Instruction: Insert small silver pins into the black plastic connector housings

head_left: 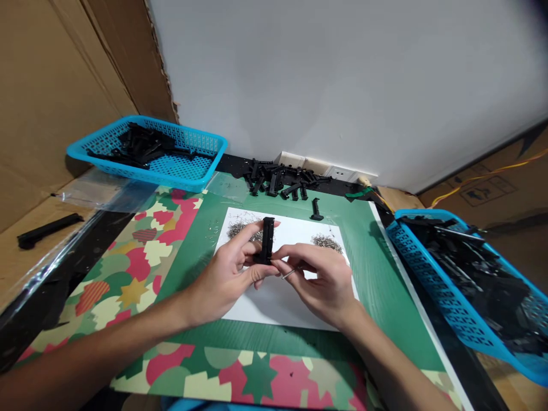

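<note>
My left hand [233, 268] is closed on a black plastic part [268, 240], held upright above a white sheet [282, 311]. Against the lower end of that part, my right hand [319, 274] pinches with thumb and forefinger. A thin metal rod [289, 273] sticks out from between the right fingers. Whatever tiny piece the right fingertips may press on the part is too small to make out. On the sheet lie two heaps of small metal pieces, a left heap [240, 228] partly behind my left hand and a right heap [326, 242].
Black parts [274, 177] lie piled at the back, with a single one [316, 209] nearer. Blue baskets of black parts stand at the left [188, 184] and right [445, 302]. A long black piece [49, 230] lies far left. Wall sockets [340, 172] line the back.
</note>
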Demonstrator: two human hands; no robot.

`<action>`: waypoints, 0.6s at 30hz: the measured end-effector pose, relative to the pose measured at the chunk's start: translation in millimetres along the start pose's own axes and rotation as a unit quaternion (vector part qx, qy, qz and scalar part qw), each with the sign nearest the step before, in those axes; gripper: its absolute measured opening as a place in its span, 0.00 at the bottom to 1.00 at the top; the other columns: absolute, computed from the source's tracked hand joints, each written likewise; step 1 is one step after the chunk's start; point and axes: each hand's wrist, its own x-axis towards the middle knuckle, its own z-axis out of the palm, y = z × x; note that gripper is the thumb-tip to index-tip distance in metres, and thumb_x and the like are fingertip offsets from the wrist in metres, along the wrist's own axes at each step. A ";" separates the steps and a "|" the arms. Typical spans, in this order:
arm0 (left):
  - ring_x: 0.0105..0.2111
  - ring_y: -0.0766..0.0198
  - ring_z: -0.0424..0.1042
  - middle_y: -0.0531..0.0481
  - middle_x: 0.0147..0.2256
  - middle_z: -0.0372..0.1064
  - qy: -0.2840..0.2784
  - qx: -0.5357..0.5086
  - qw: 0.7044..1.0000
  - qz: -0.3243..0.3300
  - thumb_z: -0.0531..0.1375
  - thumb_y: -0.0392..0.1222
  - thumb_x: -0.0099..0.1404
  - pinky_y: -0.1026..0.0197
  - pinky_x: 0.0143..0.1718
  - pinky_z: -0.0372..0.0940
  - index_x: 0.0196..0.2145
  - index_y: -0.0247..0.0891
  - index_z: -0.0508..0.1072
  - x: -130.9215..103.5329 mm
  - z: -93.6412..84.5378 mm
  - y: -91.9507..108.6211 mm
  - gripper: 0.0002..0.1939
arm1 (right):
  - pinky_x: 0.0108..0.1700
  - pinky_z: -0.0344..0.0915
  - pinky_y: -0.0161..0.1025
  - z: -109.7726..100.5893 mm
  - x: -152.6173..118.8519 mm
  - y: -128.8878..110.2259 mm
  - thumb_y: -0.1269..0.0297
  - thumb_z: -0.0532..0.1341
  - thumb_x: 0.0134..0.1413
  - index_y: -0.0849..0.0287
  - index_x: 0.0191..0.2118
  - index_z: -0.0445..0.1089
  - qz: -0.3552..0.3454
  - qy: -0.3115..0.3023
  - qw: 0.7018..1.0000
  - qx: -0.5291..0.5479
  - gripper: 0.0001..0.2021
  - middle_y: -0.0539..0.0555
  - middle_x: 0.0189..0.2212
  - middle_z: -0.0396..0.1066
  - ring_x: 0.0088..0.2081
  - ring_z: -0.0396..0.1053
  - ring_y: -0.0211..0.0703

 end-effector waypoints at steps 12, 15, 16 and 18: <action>0.31 0.69 0.69 0.49 0.40 0.77 -0.006 0.014 1.000 0.004 0.70 0.44 0.70 0.69 0.28 0.66 0.66 0.45 0.63 3.5 -6.1 -2.8 0.32 | 0.24 0.61 0.30 -1.7 -1.9 5.0 0.69 0.67 0.65 0.58 0.41 0.80 0.106 -0.034 0.988 0.103 0.03 0.49 0.25 0.75 0.24 0.67 0.33; 0.31 0.68 0.70 0.49 0.40 0.77 -0.013 -0.002 1.000 0.004 0.70 0.43 0.69 0.69 0.28 0.66 0.63 0.44 0.64 3.5 -5.8 -3.5 0.30 | 0.28 0.65 0.31 -3.1 -1.4 8.6 0.71 0.67 0.65 0.57 0.42 0.82 0.090 -0.040 0.986 0.134 0.05 0.51 0.30 0.79 0.28 0.73 0.35; 0.30 0.69 0.70 0.49 0.39 0.77 -0.018 -0.007 1.000 0.004 0.70 0.43 0.69 0.69 0.28 0.66 0.62 0.43 0.64 3.2 -5.5 -3.7 0.29 | 0.29 0.66 0.32 -3.6 -1.0 9.7 0.71 0.67 0.64 0.57 0.42 0.82 0.085 -0.039 0.985 0.145 0.05 0.52 0.31 0.80 0.29 0.74 0.36; 0.28 0.70 0.69 0.50 0.38 0.77 -0.031 -0.015 0.999 -0.002 0.70 0.42 0.69 0.69 0.27 0.66 0.61 0.43 0.64 2.3 -4.9 -3.5 0.27 | 0.29 0.66 0.32 -4.6 0.1 11.5 0.71 0.68 0.64 0.56 0.41 0.83 0.080 -0.042 0.982 0.164 0.06 0.51 0.29 0.79 0.28 0.73 0.35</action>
